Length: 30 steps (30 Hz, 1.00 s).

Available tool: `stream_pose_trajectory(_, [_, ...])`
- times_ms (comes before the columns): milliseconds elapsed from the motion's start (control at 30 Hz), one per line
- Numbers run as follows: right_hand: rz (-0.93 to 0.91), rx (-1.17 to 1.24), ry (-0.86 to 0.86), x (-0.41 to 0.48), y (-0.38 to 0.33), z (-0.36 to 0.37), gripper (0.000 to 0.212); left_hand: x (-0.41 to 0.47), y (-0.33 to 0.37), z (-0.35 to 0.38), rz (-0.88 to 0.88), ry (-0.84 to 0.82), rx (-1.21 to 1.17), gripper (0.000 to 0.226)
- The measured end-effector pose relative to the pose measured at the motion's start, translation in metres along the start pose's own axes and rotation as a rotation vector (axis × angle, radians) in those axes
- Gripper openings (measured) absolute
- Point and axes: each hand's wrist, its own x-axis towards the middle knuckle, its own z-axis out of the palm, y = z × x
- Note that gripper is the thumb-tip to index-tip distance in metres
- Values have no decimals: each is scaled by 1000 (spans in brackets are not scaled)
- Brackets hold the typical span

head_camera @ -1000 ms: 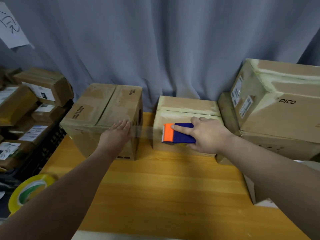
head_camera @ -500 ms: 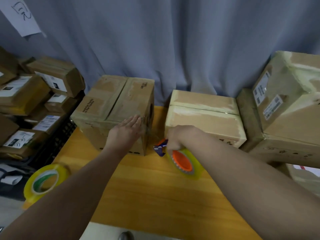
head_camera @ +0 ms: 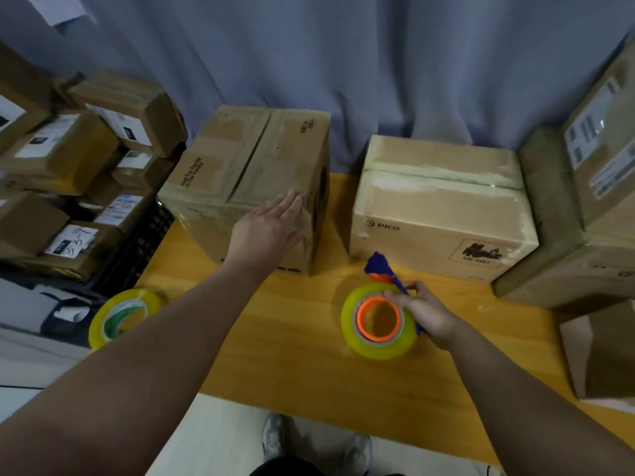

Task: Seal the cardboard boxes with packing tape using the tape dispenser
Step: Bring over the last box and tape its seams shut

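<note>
Two cardboard boxes stand at the back of the wooden table (head_camera: 292, 355). My left hand (head_camera: 268, 228) lies flat with straight fingers on the front right corner of the left box (head_camera: 251, 173), over a strip of clear tape. The right box (head_camera: 439, 207), marked PICO, has tape along its top seam. In front of it the tape dispenser (head_camera: 378, 314), blue and orange with a yellowish tape roll, lies on its side on the table. My right hand (head_camera: 426, 310) pinches the dispenser's blue frame at the roll's right side.
A spare yellow tape roll (head_camera: 120, 314) sits at the table's left edge. Stacked labelled parcels (head_camera: 68, 187) fill the left. More large boxes (head_camera: 584, 201) stand at the right, one lower box (head_camera: 601, 355) by the right edge. A grey curtain hangs behind.
My right hand has brought the dispenser down from the right box's front to the table, where it now lies on its side. My left hand stays pressed on the left box. The view tilted down.
</note>
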Motion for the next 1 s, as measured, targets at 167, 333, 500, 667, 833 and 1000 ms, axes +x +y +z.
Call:
stream_pose_trajectory(167, [-58, 172, 64, 23, 21, 18, 31, 0, 6, -1, -34, -3, -28, 62])
stream_pose_trajectory(333, [-167, -225, 208, 30, 24, 33, 37, -6, 5, 3, -7, 16, -30, 63])
stream_pose_trajectory(500, [-710, -354, 583, -10, -23, 84, 69, 4, 4, -4, -4, -58, -8, 69])
stream_pose_trajectory(667, [-742, -544, 575, -1, -63, 141, 76, 9, 5, -10, 18, -100, 63, 77])
stream_pose_trajectory(833, [-639, -553, 792, 23, -64, 156, 43, 11, -11, -15, 89, -191, -17, 73])
stream_pose_trajectory(1000, [-670, -507, 810, 30, -63, 164, 42, -2, -75, -20, 218, -164, 12, 69])
